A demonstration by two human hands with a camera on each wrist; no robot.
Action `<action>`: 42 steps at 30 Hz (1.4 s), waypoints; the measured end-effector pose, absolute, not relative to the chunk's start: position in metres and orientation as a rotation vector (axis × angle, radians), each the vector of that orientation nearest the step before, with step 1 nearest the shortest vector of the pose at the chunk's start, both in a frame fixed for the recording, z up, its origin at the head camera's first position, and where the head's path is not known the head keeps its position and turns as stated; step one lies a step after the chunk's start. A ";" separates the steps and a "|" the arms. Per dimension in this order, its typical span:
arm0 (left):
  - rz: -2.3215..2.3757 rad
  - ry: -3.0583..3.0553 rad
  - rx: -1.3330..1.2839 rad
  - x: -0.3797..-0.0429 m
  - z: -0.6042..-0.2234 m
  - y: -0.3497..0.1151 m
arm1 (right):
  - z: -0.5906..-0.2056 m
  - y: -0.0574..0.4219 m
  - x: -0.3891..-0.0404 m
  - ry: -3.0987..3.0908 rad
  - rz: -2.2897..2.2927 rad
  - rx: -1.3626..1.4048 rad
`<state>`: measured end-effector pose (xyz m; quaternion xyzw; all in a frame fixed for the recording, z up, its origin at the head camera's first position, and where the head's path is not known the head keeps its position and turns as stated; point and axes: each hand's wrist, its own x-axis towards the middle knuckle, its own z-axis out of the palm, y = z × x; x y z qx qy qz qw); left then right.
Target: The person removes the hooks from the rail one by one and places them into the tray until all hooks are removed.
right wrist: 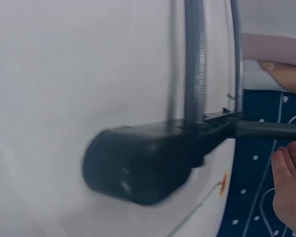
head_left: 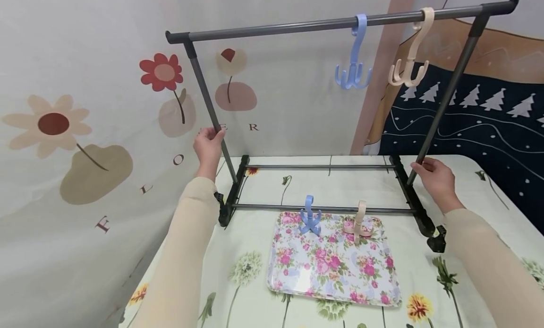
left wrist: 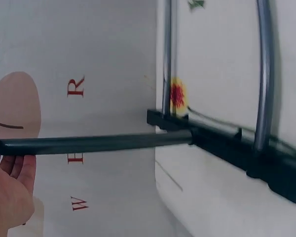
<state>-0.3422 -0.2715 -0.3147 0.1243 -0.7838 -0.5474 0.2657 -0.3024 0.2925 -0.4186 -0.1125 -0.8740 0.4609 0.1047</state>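
Note:
A dark metal clothes rack [head_left: 272, 32] stands on a flower-print cloth, its two uprights rising from black base feet. My left hand [head_left: 208, 148] grips the left upright [head_left: 206, 91] partway up; the left wrist view shows the fingers curled under this pole [left wrist: 98, 143]. Lower down on the other side, my right hand [head_left: 437, 182] holds the right upright [head_left: 444, 101] between thumb and fingers. From the top bar hang a blue four-prong hook [head_left: 353, 58] and a beige one [head_left: 411, 58], both toward the right end.
Two crossbars join the base feet. A second blue hook [head_left: 310, 219] and a second beige hook [head_left: 359, 224] are at the front crossbar [head_left: 263, 207], over a floral tray [head_left: 331, 271]. Behind the rack hangs a printed curtain [head_left: 297, 106]; dark-blue tree-print fabric [head_left: 488, 129] lies at right.

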 end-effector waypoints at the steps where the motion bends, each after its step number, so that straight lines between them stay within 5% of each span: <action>1: -1.474 -2.125 0.327 -0.342 -0.315 -0.272 | -0.413 0.293 -0.300 -2.571 1.347 -0.320; 20: -1.433 -2.183 0.260 -0.337 -0.314 -0.275 | -0.300 0.277 -0.279 -2.081 1.272 -0.208; 42: -1.444 -2.188 0.234 -0.342 -0.318 -0.276 | -0.181 0.220 -0.300 -2.056 1.434 -0.158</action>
